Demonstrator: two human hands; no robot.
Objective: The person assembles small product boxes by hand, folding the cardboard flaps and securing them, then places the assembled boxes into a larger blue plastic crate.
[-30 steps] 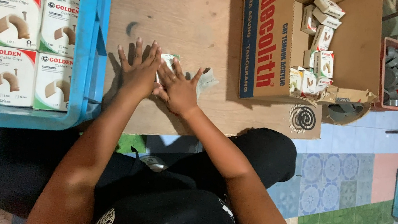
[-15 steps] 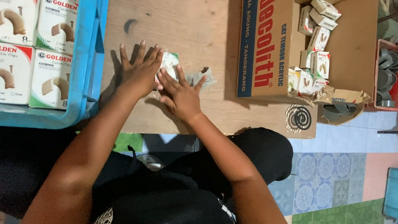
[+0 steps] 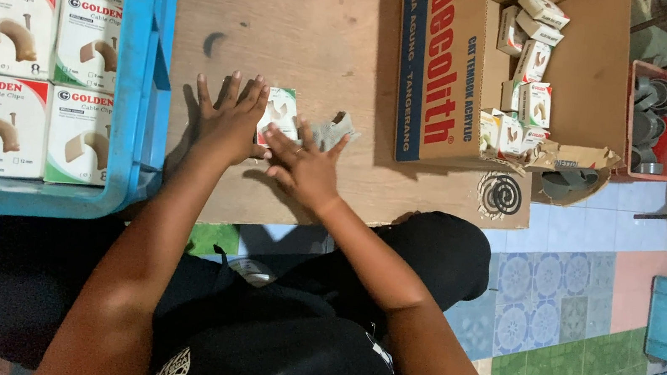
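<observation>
Fingers of your left hand point(image 3: 227, 119) and right hand point(image 3: 302, 167) lie spread flat, pressing a small white-and-green box point(image 3: 279, 113) onto the bench point(image 3: 286, 21) | box half hidden, its print unreadable | grey scrap point(image 3: 332, 130) just beside | blue crate point(image 3: 136, 104) holds matching boxes, cut off at left | cardboard carton point(image 3: 450, 66) holds more.
</observation>
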